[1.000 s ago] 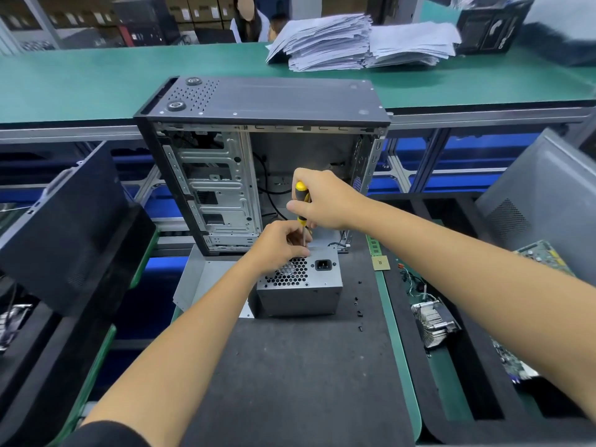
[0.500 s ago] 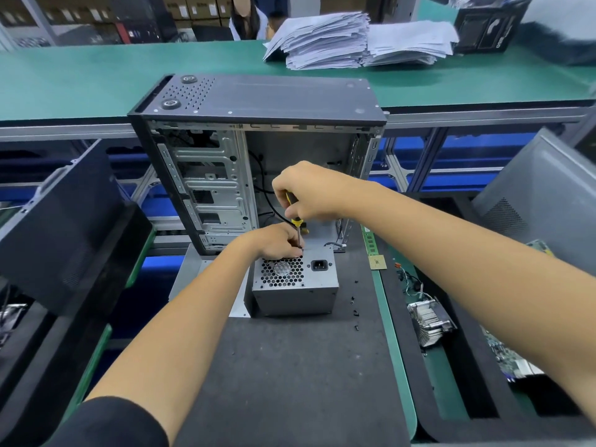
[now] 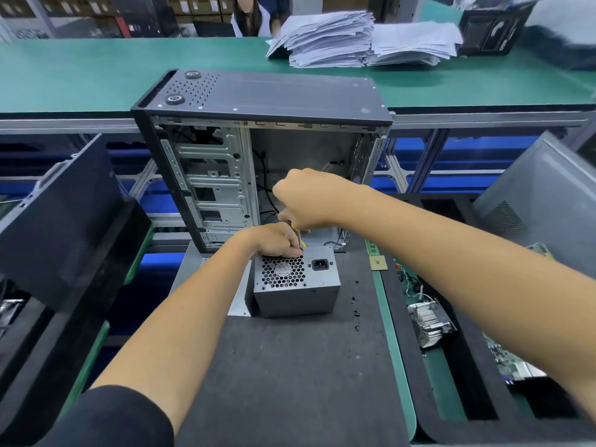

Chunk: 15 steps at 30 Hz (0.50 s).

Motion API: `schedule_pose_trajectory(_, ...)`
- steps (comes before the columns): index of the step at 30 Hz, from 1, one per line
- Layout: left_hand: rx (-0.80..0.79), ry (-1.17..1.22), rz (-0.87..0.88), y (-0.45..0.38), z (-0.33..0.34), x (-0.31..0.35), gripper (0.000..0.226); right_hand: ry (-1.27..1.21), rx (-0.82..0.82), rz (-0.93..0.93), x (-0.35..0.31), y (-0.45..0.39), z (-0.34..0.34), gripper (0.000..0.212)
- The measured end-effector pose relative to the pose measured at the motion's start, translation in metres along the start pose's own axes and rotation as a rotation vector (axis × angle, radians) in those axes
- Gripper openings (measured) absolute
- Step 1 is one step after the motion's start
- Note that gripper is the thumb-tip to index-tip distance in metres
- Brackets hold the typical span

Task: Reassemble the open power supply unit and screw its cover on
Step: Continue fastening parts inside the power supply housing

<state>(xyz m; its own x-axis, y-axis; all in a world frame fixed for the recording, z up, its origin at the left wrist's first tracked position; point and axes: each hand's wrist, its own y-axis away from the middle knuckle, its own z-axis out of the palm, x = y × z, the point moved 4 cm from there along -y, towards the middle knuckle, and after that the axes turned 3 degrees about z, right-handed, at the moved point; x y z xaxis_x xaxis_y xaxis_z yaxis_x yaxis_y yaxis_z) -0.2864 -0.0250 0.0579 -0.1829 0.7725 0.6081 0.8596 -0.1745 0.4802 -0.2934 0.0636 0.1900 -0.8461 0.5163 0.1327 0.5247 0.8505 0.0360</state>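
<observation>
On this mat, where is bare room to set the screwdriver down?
Bare: the black mat nearer the person than the power supply unit, between both forearms. Crowded: right of the unit, where loose screws lie, and its far top edge, under both hands.

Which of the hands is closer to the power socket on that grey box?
Left. The left hand rests on the grey box at its top edge, just up-left of the power socket. The right hand is higher, gripping the screwdriver.
</observation>
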Motion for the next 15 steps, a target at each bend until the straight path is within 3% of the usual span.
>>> schedule_pose_trajectory(3,0.008,-0.029,-0.016,-0.0043,0.0008,-0.0014,0.015,0.058,0.03,0.02,-0.0013,0.0026,0.0017,0.029)
schedule_pose_trajectory(8,0.033,-0.146,0.017,-0.0043,0.0,0.0036,0.02,-0.139,-0.123,-0.055,0.0,0.0031,0.0004,0.012)
schedule_pose_trajectory(11,0.044,-0.179,0.02,-0.0051,0.0011,0.0051,0.036,-0.078,-0.002,-0.014,0.001,0.0015,-0.0028,0.025)
schedule_pose_trajectory(15,0.044,-0.168,0.011,-0.0075,0.003,0.0041,0.046,0.005,0.013,0.045,0.0022,-0.0024,-0.0022,0.031)
